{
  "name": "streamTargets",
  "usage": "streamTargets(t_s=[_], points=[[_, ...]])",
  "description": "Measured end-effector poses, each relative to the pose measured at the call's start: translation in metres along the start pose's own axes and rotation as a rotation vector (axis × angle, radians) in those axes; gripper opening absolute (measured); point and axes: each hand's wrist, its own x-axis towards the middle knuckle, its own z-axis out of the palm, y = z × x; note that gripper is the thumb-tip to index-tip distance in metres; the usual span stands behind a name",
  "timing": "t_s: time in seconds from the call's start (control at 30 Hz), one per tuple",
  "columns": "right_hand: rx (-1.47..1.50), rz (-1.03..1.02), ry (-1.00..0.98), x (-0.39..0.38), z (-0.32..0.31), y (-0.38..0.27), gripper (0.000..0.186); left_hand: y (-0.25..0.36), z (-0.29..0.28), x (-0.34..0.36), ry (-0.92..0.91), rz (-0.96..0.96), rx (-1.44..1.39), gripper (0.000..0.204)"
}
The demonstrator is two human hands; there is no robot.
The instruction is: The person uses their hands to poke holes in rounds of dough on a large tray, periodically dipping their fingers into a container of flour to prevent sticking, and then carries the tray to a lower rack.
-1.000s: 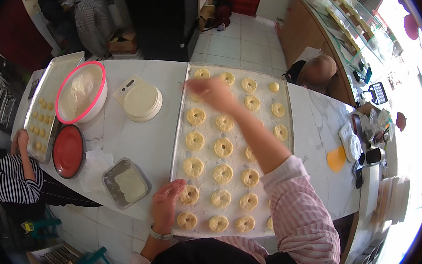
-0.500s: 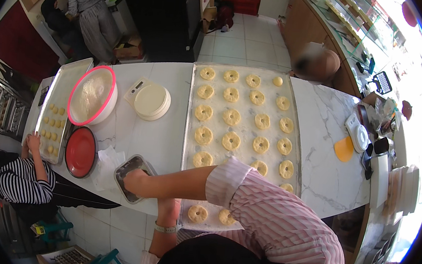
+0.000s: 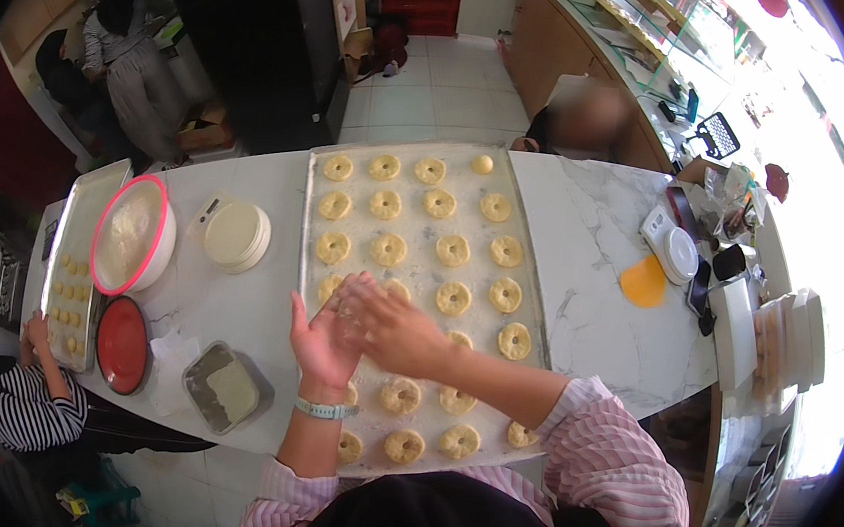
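A: How was the table (image 3: 594,248) laid out?

B: A long tray (image 3: 527,273) of ring-shaped dough pieces (image 3: 453,297) was set lengthwise at its middle, within easy reach.

A: And the hands?

B: The left hand (image 3: 325,340) and right hand (image 3: 386,326) were pressed palm to palm over the tray's near half, seemingly so something could be rolled between them; whether anything was gripped could not be told.
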Motion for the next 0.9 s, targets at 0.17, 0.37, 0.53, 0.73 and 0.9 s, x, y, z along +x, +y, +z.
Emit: streamTargets(t_s=[0.17,0.37,0.53,0.73,0.9], points=[[-0.269,0.555,-0.158,0.006,-0.045,0.139,0.066,-0.038,0.006,0.024,0.087,-0.039,-0.036,0.079],[-0.436,0.535,-0.037,0.026,-0.061,0.272,0.068,-0.054,-0.019,0.010,0.263,-0.004,0.031,0.070],[-0.395,0.528,-0.300,0.039,-0.046,0.290,0.069,-0.049,-0.027,-0.004,0.363,0.102,0.078,0.061],[-0.504,0.490,-0.098,0.035,-0.035,0.291,0.063,-0.044,-0.027,-0.011,0.351,0.121,0.000,0.054],[-0.461,0.535,-0.036,0.034,-0.048,0.321,0.053,-0.043,-0.024,-0.015,0.362,0.113,0.008,0.049]])
